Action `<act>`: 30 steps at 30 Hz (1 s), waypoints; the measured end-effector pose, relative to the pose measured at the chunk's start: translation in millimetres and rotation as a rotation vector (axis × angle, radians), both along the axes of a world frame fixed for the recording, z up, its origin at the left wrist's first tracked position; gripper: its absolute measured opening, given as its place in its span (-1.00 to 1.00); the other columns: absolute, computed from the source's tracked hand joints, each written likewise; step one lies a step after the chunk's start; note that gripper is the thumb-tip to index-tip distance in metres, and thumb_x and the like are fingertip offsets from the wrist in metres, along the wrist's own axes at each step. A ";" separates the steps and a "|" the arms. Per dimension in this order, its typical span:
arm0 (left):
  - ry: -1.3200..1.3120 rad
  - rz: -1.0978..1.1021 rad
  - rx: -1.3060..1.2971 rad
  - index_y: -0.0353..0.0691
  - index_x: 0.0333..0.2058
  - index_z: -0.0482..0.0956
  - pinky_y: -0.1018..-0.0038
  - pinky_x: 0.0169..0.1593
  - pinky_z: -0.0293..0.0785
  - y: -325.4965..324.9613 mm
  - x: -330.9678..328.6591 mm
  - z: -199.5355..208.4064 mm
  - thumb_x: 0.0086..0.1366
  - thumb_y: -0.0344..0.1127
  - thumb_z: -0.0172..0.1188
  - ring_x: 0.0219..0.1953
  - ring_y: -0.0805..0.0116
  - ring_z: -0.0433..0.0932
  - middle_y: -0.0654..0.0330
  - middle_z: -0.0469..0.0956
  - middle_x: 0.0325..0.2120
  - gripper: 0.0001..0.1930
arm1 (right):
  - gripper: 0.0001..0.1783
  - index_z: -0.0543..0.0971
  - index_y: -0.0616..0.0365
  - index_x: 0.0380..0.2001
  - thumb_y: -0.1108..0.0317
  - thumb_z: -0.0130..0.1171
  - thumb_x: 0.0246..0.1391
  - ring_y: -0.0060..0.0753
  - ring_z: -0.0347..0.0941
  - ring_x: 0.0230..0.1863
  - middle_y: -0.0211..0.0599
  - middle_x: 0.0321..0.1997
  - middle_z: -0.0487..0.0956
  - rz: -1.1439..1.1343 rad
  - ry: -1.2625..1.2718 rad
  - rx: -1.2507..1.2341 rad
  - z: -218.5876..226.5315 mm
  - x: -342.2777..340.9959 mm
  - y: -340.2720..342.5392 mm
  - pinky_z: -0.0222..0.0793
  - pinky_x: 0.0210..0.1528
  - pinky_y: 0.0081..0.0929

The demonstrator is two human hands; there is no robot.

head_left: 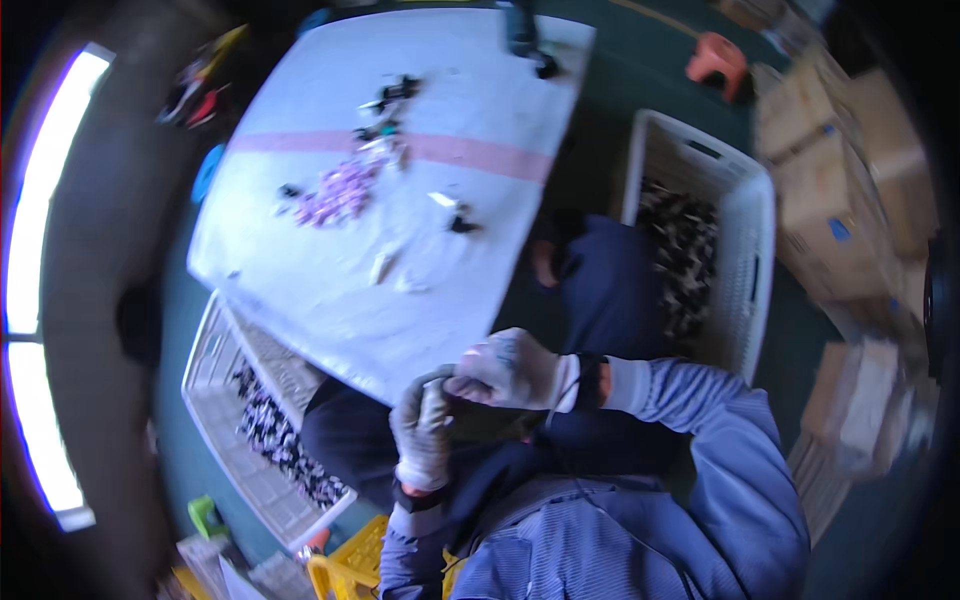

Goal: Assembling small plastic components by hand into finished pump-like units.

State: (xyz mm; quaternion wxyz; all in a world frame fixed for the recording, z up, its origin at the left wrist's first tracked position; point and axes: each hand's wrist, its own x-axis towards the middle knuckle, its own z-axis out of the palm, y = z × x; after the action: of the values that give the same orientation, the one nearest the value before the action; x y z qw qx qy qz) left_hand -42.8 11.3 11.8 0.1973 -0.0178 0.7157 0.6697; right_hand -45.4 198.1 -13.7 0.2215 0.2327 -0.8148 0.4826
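Observation:
My left hand (420, 435) and my right hand (512, 370), both in pale work gloves, meet over my lap at the near edge of the white-covered table (330, 290). The left fingers are curled upward, and the right fingers are pinched together against their tips. Whatever small thing lies between them is too blurred to make out. Beyond my hands, a small white piece (381, 267) rests on the tabletop. Farther off lies a heap of small pink-purple pieces (340, 192), with several black and white parts (388, 98) behind it.
A white crate (757, 260) of small dark and white parts stands to the right; another crate (215, 400) of similar parts is at the left. Cardboard boxes (820, 190) are stacked at far right. An orange stool (717, 62) stands beyond. Yellow plastic (350, 560) is beside me.

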 end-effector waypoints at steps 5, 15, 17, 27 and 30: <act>-0.001 -0.067 0.073 -0.34 0.02 0.50 0.63 -0.35 0.37 20.7 -3.0 -6.1 0.37 -0.19 0.15 -0.46 0.60 0.46 0.28 0.56 -0.42 -0.63 | -0.81 0.57 0.09 -0.44 0.22 0.23 0.12 -0.09 0.55 -0.42 -0.22 -0.48 0.57 -0.205 -0.166 -0.152 19.6 13.1 57.4 0.43 -0.40 -0.27; -0.023 -0.047 -0.017 -0.33 0.01 0.50 0.59 -0.44 0.39 32.1 -39.6 -59.6 0.39 -0.18 0.11 -0.56 0.54 0.46 0.24 0.52 -0.44 -0.64 | -0.60 0.50 0.05 0.03 0.10 0.08 0.21 -0.13 0.58 -0.21 -0.16 -0.24 0.63 -1.169 -0.722 -0.039 -37.5 96.4 272.9 0.45 -0.14 -0.32; -0.029 -0.060 -0.022 -0.33 0.00 0.50 0.59 -0.43 0.39 40.3 -38.2 -65.4 0.39 -0.18 0.10 -0.57 0.54 0.46 0.24 0.52 -0.44 -0.64 | -0.60 0.52 0.02 0.01 0.05 0.01 0.25 -0.07 0.57 -0.21 -0.13 -0.26 0.62 -1.280 -0.533 0.075 -103.0 133.2 332.6 0.45 -0.12 -0.28; -0.010 0.003 -0.216 -0.27 -0.06 0.57 0.65 -0.30 0.32 39.9 -46.0 -97.6 0.40 -0.27 0.09 -0.41 0.64 0.34 0.39 0.52 -0.39 -0.75 | -0.60 0.59 0.13 -0.23 0.04 -0.02 0.16 0.15 0.51 -0.12 0.05 -0.20 0.60 -1.186 -1.102 -0.014 -279.0 179.8 347.7 0.39 -0.07 -0.15; -0.012 0.018 -0.233 -0.26 -0.07 0.58 0.64 -0.25 0.39 57.7 -44.9 -86.7 0.41 -0.29 0.08 -0.35 0.60 0.42 0.34 0.56 -0.32 -0.76 | -0.61 0.59 0.12 -0.24 0.05 -0.02 0.15 0.18 0.50 -0.10 0.07 -0.18 0.59 -1.050 -1.237 0.026 -302.4 183.5 338.2 0.39 -0.05 -0.09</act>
State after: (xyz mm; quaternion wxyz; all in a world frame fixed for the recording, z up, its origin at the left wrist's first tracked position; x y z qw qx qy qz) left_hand -87.7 69.0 -74.9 0.1923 -0.0510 0.7873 0.5836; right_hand 138.1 536.3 -316.1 -0.0744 -0.4864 -0.7982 0.3475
